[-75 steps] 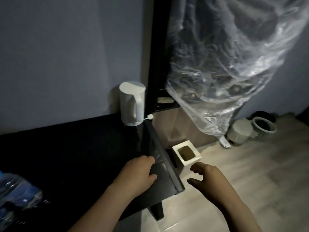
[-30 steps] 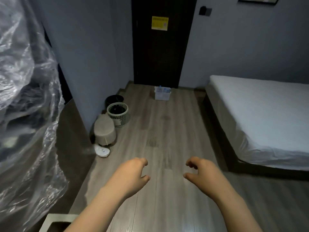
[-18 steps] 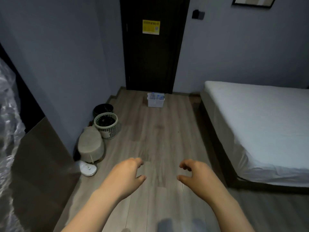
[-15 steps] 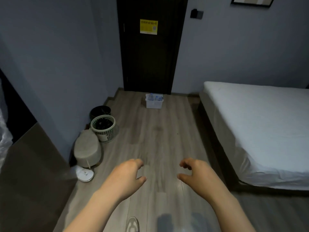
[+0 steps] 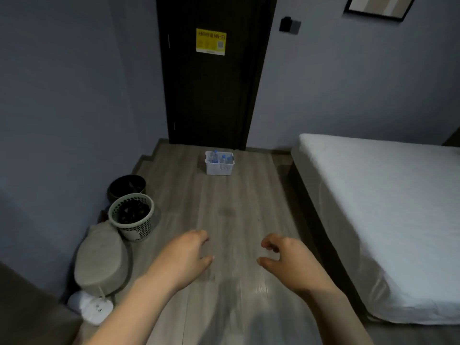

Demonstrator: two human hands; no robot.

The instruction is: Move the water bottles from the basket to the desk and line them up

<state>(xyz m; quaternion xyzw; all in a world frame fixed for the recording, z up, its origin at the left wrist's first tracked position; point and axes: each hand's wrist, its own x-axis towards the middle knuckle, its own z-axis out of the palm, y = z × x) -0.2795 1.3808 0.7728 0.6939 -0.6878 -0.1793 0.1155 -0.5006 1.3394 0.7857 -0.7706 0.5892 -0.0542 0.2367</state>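
Closer than a moment ago, the basket (image 5: 219,168) of water bottles (image 5: 214,156) stands on open floor (image 5: 224,207) before the door (image 5: 211,95), between the wall (image 5: 74,95) and the bed (image 5: 373,207) edge. The left hand (image 5: 184,257) and right hand (image 5: 288,260) hover empty, fingers loosely curled.

Dim, bluish, soft picture; edges bend outward.

two empty hands, left hand (image 5: 185,260) and right hand (image 5: 290,263), hover over a wooden floor (image 5: 236,207); bottles (image 5: 214,156) stand in a white basket (image 5: 219,166) by the door (image 5: 211,70).
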